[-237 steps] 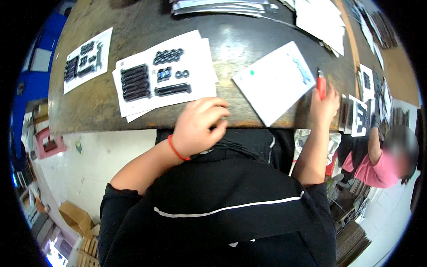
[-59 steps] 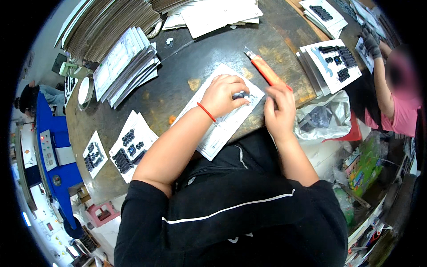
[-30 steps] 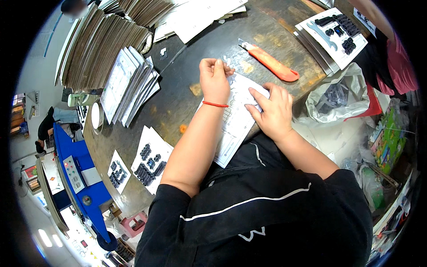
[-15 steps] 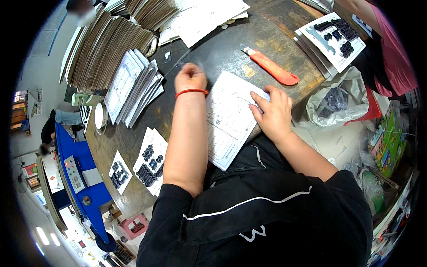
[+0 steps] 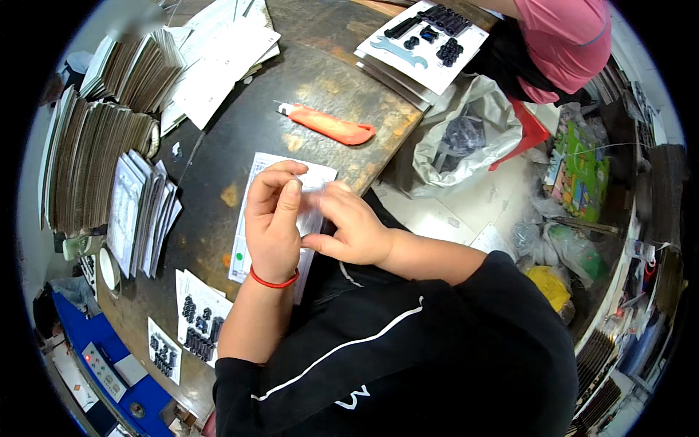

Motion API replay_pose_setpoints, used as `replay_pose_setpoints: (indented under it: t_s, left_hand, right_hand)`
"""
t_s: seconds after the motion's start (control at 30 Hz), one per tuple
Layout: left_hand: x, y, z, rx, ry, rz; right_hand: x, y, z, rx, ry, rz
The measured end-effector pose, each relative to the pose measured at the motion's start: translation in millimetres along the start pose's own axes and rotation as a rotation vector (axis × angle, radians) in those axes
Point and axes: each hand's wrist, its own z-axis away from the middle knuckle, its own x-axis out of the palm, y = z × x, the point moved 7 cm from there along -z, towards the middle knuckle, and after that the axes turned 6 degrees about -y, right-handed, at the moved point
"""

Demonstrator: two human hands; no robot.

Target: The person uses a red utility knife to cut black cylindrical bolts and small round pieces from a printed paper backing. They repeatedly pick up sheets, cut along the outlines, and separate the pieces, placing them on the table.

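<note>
My left hand (image 5: 273,218), with a red cord round its wrist, is raised over a white printed sheet (image 5: 317,173) at the table's near edge. Its thumb and fingers are pinched together on something I cannot make out. My right hand (image 5: 357,231) is close beside it, thumb pointing towards the left palm and fingertips smeared by motion. Between the two hands shows a blurred, pale, see-through patch. The sheet bears a green dot and is partly hidden under my hands. Beyond them lies an orange-handled utility knife (image 5: 331,124), its blade end to the left.
Stacks of cardboard sheets (image 5: 102,160) and printed cards (image 5: 138,211) stand at left. Cards of black parts (image 5: 164,351) lie near left; another parts card with a wrench (image 5: 426,44) tops a pile at far right. A lined bag (image 5: 429,160) and a person in pink (image 5: 568,44) are beyond.
My right hand has left the sheet and come up to my left hand, which has moved back over the sheet. The view has turned, shifting the table leftward.
</note>
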Motion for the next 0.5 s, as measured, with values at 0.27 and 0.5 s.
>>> replay_pose_setpoints:
  t_s: [0.27,0.5]
  left_hand:
    - [-9.0,22.0,15.2,-0.067,-0.211,-0.537]
    - [-60.4,1.1,53.7,-0.116,-0.043,-0.808]
  right_hand:
    - [-133.7,119.6,103.7,0.539,0.89,-0.223]
    - [-244.6,224.7,171.4,0.787,0.904,0.292]
